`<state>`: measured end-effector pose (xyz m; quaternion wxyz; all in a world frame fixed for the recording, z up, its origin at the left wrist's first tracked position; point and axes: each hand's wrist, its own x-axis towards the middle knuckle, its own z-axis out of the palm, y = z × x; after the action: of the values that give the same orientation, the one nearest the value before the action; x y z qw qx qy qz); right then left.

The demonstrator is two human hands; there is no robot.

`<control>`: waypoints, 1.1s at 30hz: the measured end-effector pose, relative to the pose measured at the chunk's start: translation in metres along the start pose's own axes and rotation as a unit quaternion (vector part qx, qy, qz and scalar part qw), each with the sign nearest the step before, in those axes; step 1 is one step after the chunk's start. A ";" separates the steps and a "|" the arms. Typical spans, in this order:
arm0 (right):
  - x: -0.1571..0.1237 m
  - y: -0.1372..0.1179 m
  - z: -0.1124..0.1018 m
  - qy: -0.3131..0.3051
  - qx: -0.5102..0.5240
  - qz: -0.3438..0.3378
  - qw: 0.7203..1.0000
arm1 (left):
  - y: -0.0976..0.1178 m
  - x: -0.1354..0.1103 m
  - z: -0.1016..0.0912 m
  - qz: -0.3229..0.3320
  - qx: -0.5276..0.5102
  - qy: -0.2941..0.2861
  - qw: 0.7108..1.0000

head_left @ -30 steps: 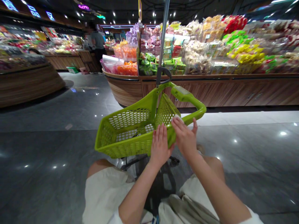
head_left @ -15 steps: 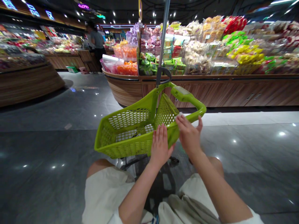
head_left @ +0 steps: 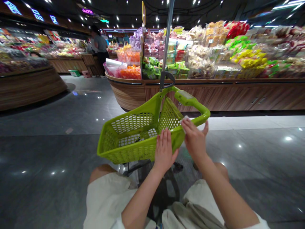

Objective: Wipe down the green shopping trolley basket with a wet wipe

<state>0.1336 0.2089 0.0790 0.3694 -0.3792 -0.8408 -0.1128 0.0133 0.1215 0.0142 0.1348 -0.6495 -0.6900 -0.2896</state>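
Observation:
A green plastic shopping cart (head_left: 133, 152) stands side-on in front of my knees, its basket holding nothing that I can see. My left hand (head_left: 164, 152) rests against the near side, fingers stretched flat over the upper edge. At the rim near the cart's handle (head_left: 201, 111), my right hand (head_left: 194, 140) presses a small white wipe (head_left: 186, 118) under its fingertips. Most of the wipe is hidden by the fingers. A grey pole (head_left: 167, 41) rises from the far side of the cart.
Behind the cart runs a wooden display counter (head_left: 209, 95) piled with packaged snacks (head_left: 202, 57). Another curved counter (head_left: 28, 86) stands at left. A person (head_left: 101, 46) is in the background. The floor (head_left: 47, 159) is grey and glossy.
My right hand has slid slightly to the right along the rim with the wipe. My left hand stays on the cart's side. The view has tilted up a little.

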 end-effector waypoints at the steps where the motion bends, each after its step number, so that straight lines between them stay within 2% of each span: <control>1: -0.006 -0.017 0.005 -0.017 0.010 -0.027 0.999 | -0.001 0.000 0.000 0.004 0.000 -0.004 1.000; 3: -0.012 -0.033 0.009 -0.048 0.033 -0.080 0.995 | -0.003 0.000 0.000 0.011 0.002 -0.007 1.000; 5: -0.010 -0.019 0.003 -0.063 0.043 -0.101 0.992 | -0.004 0.000 -0.001 0.013 0.003 -0.004 1.000; 7: -0.001 0.015 -0.010 -0.044 0.031 -0.065 0.996 | -0.004 0.000 -0.002 0.014 0.004 0.002 1.000; 9: 0.008 0.048 -0.020 0.000 0.011 0.006 1.000 | -0.003 0.000 -0.002 0.015 0.005 0.005 1.000; 11: 0.011 0.059 -0.022 0.036 -0.001 0.058 0.998 | -0.001 0.000 -0.001 0.009 0.007 0.009 1.000; 12: 0.009 0.053 -0.019 0.044 -0.004 0.065 0.997 | 0.000 0.000 -0.001 0.005 0.007 0.009 1.000; 14: 0.001 0.025 -0.008 0.034 -0.003 0.037 0.999 | 0.001 0.000 0.000 -0.002 0.009 0.007 1.000; 16: -0.010 -0.007 0.003 -0.001 0.013 -0.026 1.000 | 0.000 0.000 -0.001 0.004 0.012 0.001 1.000; 18: -0.016 -0.021 0.007 -0.040 0.032 -0.091 0.995 | -0.002 0.001 -0.003 0.012 0.015 -0.002 1.000; 20: -0.013 -0.007 0.000 -0.053 0.036 -0.111 0.992 | -0.004 0.001 -0.004 0.018 0.018 -0.005 1.000; 21: -0.008 0.008 -0.005 -0.043 0.029 -0.095 0.994 | -0.005 0.001 -0.005 0.018 0.019 -0.006 1.000; 23: 0.002 0.040 -0.016 -0.004 0.009 -0.026 1.000 | -0.005 0.001 -0.005 0.018 0.019 -0.005 1.000; 25: 0.010 0.057 -0.021 0.036 -0.009 0.041 0.998 | -0.004 0.001 -0.004 0.018 0.018 -0.002 1.000; 26: 0.010 0.055 -0.020 0.047 -0.014 0.055 0.997 | -0.003 0.001 -0.004 0.017 0.017 0.000 1.000; 28: 0.006 0.033 -0.011 0.041 -0.014 0.041 0.998 | -0.003 0.000 -0.003 0.014 0.018 -0.001 1.000; 31: -0.008 -0.014 0.004 -0.016 0.010 -0.054 0.998 | -0.004 0.000 -0.002 0.018 0.021 -0.007 1.000; 33: -0.012 -0.024 0.005 -0.049 0.029 -0.110 0.992 | -0.006 0.000 -0.003 0.019 0.021 -0.008 1.000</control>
<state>0.1194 0.1881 0.0692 0.3242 -0.2784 -0.8974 -0.1098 0.0072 0.1202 0.0157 0.1481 -0.6620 -0.6845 -0.2670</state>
